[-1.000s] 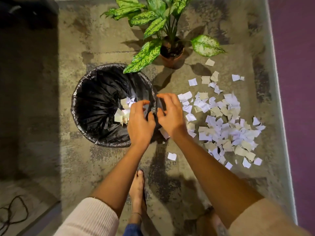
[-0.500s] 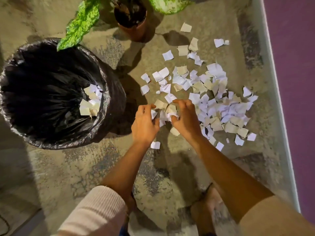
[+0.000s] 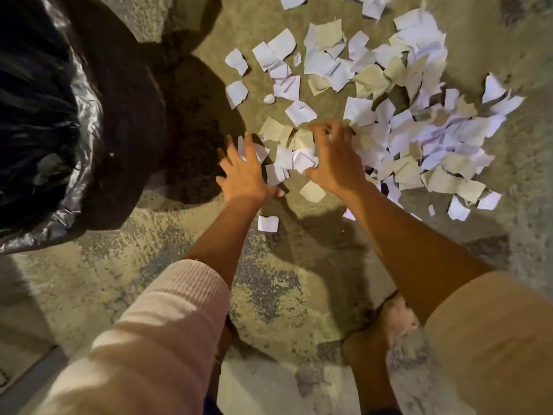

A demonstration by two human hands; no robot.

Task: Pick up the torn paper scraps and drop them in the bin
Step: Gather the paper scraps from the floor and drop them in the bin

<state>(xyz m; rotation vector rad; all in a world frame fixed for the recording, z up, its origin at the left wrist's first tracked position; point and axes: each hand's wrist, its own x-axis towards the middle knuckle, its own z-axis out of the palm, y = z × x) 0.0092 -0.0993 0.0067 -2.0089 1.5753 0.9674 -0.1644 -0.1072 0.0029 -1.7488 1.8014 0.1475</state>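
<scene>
A wide scatter of white and beige torn paper scraps point(image 3: 398, 121) covers the mottled floor at the upper right. My left hand point(image 3: 245, 172) lies spread at the pile's near left edge, fingers apart, touching a few white scraps point(image 3: 284, 163). My right hand point(image 3: 335, 163) is clawed over the scraps just to the right, fingers curled down onto them without a firm hold that I can see. A single white scrap point(image 3: 267, 223) lies alone near my left wrist. The bin with a black liner point(image 3: 59, 121) stands at the left; its inside is dark.
My bare feet point(image 3: 383, 333) stand on the floor below the pile, between my arms. The bin's dark shadow point(image 3: 191, 121) falls between the bin and the scraps. Open floor lies in the lower left.
My hands went from the bin's rim over to the scrap pile. The view has dropped closer to the floor, and both hands have spread wider over the scraps.
</scene>
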